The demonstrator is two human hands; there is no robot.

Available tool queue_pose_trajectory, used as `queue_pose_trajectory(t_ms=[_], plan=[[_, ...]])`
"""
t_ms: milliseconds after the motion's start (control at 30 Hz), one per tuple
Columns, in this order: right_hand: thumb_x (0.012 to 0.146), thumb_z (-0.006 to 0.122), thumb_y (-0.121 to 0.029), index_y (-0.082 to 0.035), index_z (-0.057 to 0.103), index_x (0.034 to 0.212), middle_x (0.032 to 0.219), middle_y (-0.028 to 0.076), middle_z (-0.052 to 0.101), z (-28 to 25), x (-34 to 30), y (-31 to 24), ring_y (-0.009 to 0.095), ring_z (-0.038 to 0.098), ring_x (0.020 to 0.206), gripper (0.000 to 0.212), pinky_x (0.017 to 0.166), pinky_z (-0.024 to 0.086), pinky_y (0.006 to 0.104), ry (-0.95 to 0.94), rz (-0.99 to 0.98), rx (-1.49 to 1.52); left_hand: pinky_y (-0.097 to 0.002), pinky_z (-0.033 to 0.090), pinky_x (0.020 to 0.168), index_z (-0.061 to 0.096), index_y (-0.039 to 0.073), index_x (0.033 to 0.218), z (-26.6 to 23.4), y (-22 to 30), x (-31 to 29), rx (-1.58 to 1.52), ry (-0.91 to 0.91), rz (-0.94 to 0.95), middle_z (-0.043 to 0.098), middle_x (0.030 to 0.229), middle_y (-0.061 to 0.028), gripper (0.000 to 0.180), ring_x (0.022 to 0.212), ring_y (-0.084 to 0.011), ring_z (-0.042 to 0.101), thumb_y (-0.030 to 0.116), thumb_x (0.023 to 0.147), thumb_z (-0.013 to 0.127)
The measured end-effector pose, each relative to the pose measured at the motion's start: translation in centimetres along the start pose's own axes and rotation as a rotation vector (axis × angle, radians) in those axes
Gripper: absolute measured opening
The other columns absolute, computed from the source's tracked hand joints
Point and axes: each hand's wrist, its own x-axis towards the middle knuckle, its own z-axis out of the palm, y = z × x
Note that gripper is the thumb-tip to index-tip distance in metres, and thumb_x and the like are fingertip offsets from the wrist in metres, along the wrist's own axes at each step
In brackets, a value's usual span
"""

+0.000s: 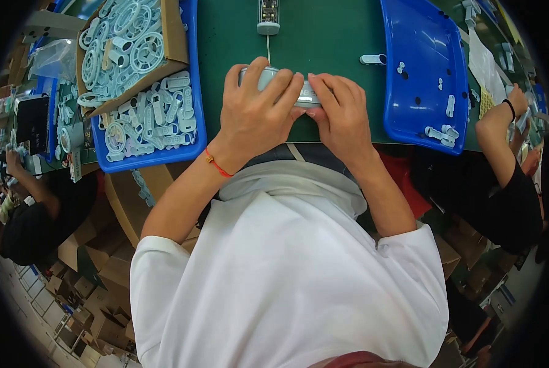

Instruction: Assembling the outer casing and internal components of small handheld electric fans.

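Near the table's front edge, a pale grey rounded plastic casing [307,96] lies between my two hands. My left hand [256,110] is closed over its left part, fingers curled across the top. With thumb and fingers, my right hand [343,113] grips its right end. Both thumbs come together at the near side. My fingers cover much of the casing, so its full shape is hidden. Just beyond it, a thin white rod or cable [268,48] runs up to a see-through unit with a white end [268,24]. One small white plastic part [373,59] lies right of my hands.
At left, a blue tray [158,161] holds many pale plastic parts, with a cardboard box [175,37] of ring-shaped parts over it. A blue tray [409,80] at right carries a few small pieces. Co-workers' arms [498,138] show at both sides.
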Motion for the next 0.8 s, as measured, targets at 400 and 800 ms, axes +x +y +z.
queue_pose_trajectory(t_ms=[400,800], plan=[[0.080,0.065,-0.017,-0.003,0.046,0.126,0.107,0.006,0.056,-3.2,2.0,-0.8,0.016,0.053,0.094,0.052,0.079,0.041,0.0295,-0.263,0.641,0.778,-0.0387,0.028,0.102,0.020,0.001,0.136,-0.2,2.0,-0.2,-1.115,0.453,-0.730,0.033,0.133,-0.0147,0.080,0.123,-0.0272,0.035,0.033,0.080,0.067],[0.081,0.061,-0.017,-0.004,0.059,0.104,0.094,0.014,0.062,-12.5,2.8,7.4,0.029,0.061,0.082,0.026,0.072,0.048,0.0365,0.063,0.603,-0.215,-0.0274,0.044,0.054,0.057,0.000,0.091,-0.9,-7.5,11.2,-0.738,0.302,-0.783,0.059,0.075,-0.0059,0.025,0.061,-0.0128,0.057,0.021,0.080,0.062]])
